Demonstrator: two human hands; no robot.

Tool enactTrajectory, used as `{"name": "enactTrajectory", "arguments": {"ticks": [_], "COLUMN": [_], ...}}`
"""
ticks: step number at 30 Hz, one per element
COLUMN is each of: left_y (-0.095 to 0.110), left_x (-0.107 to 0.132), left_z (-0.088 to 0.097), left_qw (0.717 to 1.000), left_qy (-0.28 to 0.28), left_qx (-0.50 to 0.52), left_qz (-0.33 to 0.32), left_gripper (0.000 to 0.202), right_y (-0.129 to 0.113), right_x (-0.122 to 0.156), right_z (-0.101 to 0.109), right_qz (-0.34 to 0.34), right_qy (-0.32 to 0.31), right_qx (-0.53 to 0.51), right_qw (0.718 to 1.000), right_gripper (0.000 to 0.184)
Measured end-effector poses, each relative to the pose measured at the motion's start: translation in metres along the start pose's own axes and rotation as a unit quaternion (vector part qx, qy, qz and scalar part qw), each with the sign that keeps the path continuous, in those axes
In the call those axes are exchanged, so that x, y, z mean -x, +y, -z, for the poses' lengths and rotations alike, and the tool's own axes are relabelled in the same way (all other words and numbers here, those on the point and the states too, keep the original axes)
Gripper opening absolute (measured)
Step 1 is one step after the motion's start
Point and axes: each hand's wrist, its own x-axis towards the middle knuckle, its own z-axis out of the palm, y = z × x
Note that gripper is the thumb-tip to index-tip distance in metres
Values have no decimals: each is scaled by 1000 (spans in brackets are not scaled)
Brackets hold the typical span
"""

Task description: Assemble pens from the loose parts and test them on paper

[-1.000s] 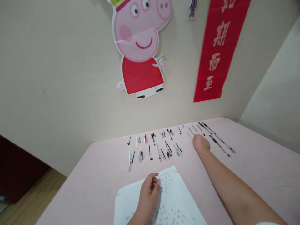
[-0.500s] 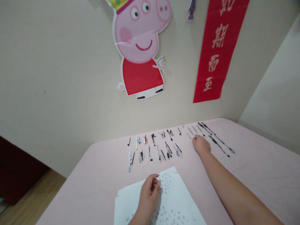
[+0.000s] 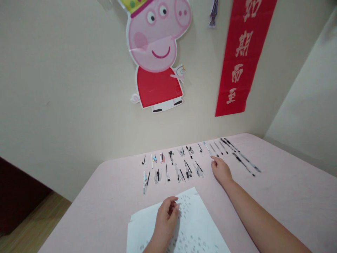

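My left hand rests on a white sheet of paper covered with small dark marks. Its fingers are loosely curled, thumb and fingertips apart, with nothing visible between them. At the back right of the table, my right hand reaches with its fingertips to the near end of a light blue pen. Its index finger is stretched out and I see no object in the grasp. Just right of it lie several thin refills and dark pens.
Small groups of taken-apart pen pieces lie in two rows on the pink tablecloth. Behind the table stands a wall with a pink pig cutout and a red banner. Wooden floor shows at the left.
My right hand has moved left and slightly toward me, from beside the refills to the light blue pen's near end. The left hand stays on the paper. The view has shifted slightly.
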Motion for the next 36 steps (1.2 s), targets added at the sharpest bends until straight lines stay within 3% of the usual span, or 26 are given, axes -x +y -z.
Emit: {"name": "enactTrajectory", "arguments": {"ticks": [6, 12, 23, 36], "left_y": [-7, -9, -12, -9], "left_x": [-2, -3, -4, -5], "left_z": [1, 3, 4, 4], "left_qw": [1000, 999, 993, 989], "left_qy": [-6, -10, -37, -50], "left_qx": [-21, -32, -96, -128], "left_qz": [-19, -29, -54, -50], "left_gripper": [25, 25, 16, 13], "right_y": [-36, -58, -75, -76], "right_x": [34, 54, 51, 49], "right_z": [-8, -9, -3, 0], "right_qz": [62, 51, 70, 70], "right_qy": [-29, -59, -79, -98], "right_qx": [-79, -20, 82, 127], "right_qw": [995, 997, 991, 985], "right_gripper": [27, 18, 13, 10]}}
